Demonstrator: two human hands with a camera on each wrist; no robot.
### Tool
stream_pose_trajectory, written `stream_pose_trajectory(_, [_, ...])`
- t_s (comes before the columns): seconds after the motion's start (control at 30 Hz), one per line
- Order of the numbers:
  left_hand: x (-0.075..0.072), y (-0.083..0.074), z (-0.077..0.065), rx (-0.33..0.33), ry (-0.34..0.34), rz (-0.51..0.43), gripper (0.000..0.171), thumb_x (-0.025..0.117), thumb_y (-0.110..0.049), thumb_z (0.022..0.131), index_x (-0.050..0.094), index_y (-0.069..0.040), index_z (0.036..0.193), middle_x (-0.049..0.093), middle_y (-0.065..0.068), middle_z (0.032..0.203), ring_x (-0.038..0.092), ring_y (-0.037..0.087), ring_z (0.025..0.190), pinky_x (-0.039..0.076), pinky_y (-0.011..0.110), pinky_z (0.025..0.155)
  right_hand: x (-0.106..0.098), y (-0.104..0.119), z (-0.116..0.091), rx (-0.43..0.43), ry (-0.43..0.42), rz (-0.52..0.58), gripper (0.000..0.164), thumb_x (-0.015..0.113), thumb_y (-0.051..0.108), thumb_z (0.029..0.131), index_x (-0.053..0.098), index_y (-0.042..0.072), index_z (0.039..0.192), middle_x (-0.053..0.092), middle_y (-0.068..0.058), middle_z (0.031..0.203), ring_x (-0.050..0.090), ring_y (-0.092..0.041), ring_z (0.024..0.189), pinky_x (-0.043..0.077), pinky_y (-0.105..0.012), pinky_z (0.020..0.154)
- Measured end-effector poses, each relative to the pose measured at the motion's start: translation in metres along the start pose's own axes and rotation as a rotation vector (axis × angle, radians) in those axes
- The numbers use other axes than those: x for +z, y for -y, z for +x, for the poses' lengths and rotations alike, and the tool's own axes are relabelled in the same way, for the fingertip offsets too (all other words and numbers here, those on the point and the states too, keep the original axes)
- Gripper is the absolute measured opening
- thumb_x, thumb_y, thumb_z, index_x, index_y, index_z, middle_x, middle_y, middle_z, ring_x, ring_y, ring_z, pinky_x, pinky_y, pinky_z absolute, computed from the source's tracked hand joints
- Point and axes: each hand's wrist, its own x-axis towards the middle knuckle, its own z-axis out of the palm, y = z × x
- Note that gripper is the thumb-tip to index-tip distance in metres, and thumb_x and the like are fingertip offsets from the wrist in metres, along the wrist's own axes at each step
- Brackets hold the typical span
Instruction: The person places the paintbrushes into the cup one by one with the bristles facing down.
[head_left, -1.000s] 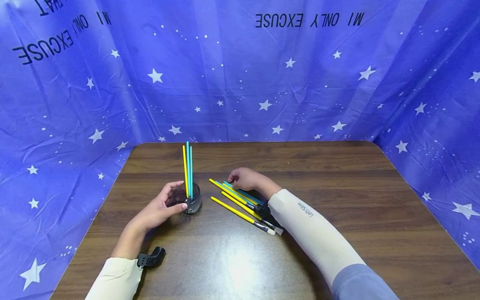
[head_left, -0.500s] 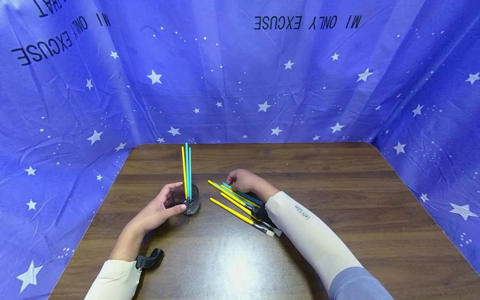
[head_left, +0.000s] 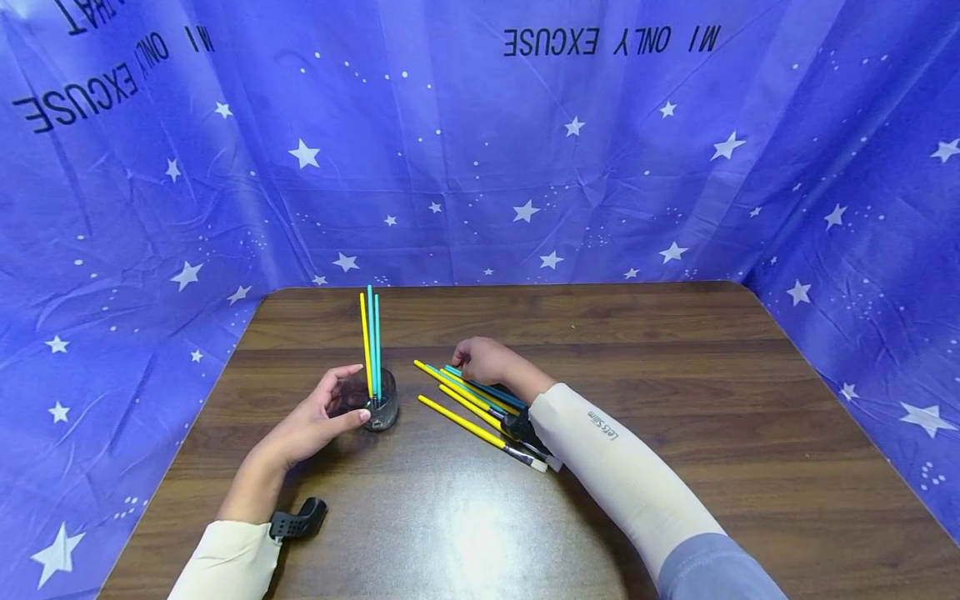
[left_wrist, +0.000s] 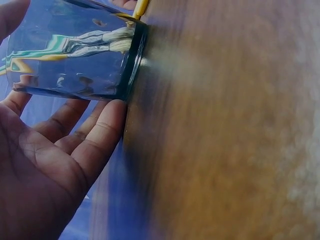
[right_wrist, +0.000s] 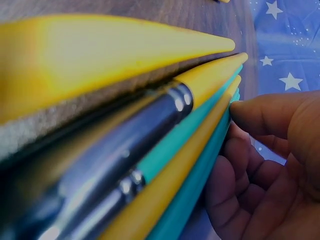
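My left hand (head_left: pixel 311 429) holds a clear dark-tinted glass (head_left: pixel 387 410), its thumb at the near side and fingers behind. Inside stand a yellow-handled paintbrush (head_left: pixel 365 333) and two teal-handled ones, bristles down; in the left wrist view, pale bristles (left_wrist: pixel 119 46) show near the glass base. At the pile of paintbrushes on the table, my right hand (head_left: pixel 491 364) pinches a teal paintbrush (right_wrist: pixel 192 182) by its handle end, thumb on top and fingers curled below. Yellow and teal handles lie close beside it. The right forearm covers part of the pile's bristle ends.
A separate yellow paintbrush (head_left: pixel 461 422) with white bristles lies on the near side of the pile. The wooden table (head_left: pixel 637 333) ends at a blue star-printed curtain (head_left: pixel 480 167) on the back and sides. A black wrist mount (head_left: pixel 300 518) sits by the left sleeve.
The head view has shifted slightly. Both hands and the paintbrushes keep nearly the same places, with the right hand's fingers staying at the handle ends.
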Motion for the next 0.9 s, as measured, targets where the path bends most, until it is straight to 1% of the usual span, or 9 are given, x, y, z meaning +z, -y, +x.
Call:
stream_pose_trajectory(0.1, [0.000, -0.001, 0.000, -0.016, -0.001, 0.001, 0.069, 0.068, -0.013, 0.094, 0.027, -0.007, 0.149, 0.048, 0.025, 0.134, 0.048, 0.039, 0.123, 0.041, 0.030, 0.094, 0.001, -0.001, 0.001, -0.005, 0.007, 0.002, 0.020, 0.059, -0.003, 0.089, 0.071, 0.006, 0.103, 0.069, -0.003, 0.100, 0.056, -0.016, 0.088, 0.045, -0.028, 0.082])
stream_pose_trajectory(0.2, [0.000, -0.001, 0.000, -0.019, 0.003, 0.002, 0.069, 0.068, -0.013, 0.094, 0.027, -0.007, 0.149, 0.045, 0.026, 0.136, 0.046, 0.040, 0.125, 0.039, 0.039, 0.097, 0.002, -0.004, 0.004, -0.010, 0.010, 0.013, 0.020, 0.060, -0.003, 0.089, 0.071, 0.006, 0.103, 0.069, -0.003, 0.100, 0.056, -0.016, 0.087, 0.045, -0.028, 0.082])
stream_pose_trajectory(0.33, [-0.001, -0.002, 0.001, -0.026, 0.004, 0.008, 0.069, 0.068, -0.014, 0.094, 0.027, -0.008, 0.149, 0.044, 0.025, 0.137, 0.045, 0.040, 0.125, 0.037, 0.048, 0.099, 0.002, -0.005, 0.004, -0.013, 0.012, 0.033, 0.019, 0.062, -0.004, 0.087, 0.071, 0.005, 0.101, 0.068, -0.002, 0.096, 0.055, -0.016, 0.084, 0.044, -0.027, 0.080])
stream_pose_trajectory(0.43, [-0.001, -0.004, 0.000, -0.025, 0.005, 0.010, 0.069, 0.068, -0.014, 0.094, 0.027, -0.007, 0.149, 0.046, 0.026, 0.137, 0.046, 0.040, 0.125, 0.037, 0.048, 0.099, 0.002, -0.005, 0.004, -0.009, 0.016, 0.044, 0.018, 0.063, -0.005, 0.087, 0.071, 0.005, 0.100, 0.067, -0.002, 0.093, 0.054, -0.016, 0.083, 0.044, -0.027, 0.079])
stream_pose_trajectory(0.63, [-0.002, -0.008, -0.001, -0.020, 0.004, -0.007, 0.069, 0.068, -0.013, 0.094, 0.027, -0.007, 0.149, 0.044, 0.027, 0.137, 0.044, 0.042, 0.126, 0.034, 0.056, 0.101, 0.001, -0.005, 0.004, -0.021, 0.012, 0.047, 0.015, 0.063, -0.005, 0.087, 0.069, 0.006, 0.095, 0.065, -0.001, 0.089, 0.053, -0.017, 0.081, 0.043, -0.027, 0.078])
stream_pose_trajectory(0.73, [-0.002, -0.008, -0.001, -0.020, 0.005, -0.012, 0.069, 0.068, -0.012, 0.094, 0.027, -0.007, 0.149, 0.044, 0.026, 0.138, 0.044, 0.041, 0.127, 0.034, 0.055, 0.101, 0.000, -0.006, 0.004, -0.036, 0.010, 0.046, 0.014, 0.063, -0.004, 0.087, 0.069, 0.005, 0.095, 0.064, -0.001, 0.087, 0.053, -0.016, 0.080, 0.043, -0.027, 0.077])
stream_pose_trajectory(0.9, [-0.001, -0.006, -0.001, -0.022, 0.007, -0.019, 0.069, 0.068, -0.011, 0.094, 0.027, -0.007, 0.149, 0.045, 0.026, 0.138, 0.045, 0.041, 0.126, 0.035, 0.053, 0.101, 0.000, -0.011, 0.004, -0.055, 0.033, 0.055, 0.015, 0.061, -0.002, 0.091, 0.070, 0.005, 0.101, 0.062, 0.000, 0.086, 0.052, -0.015, 0.081, 0.042, -0.027, 0.077])
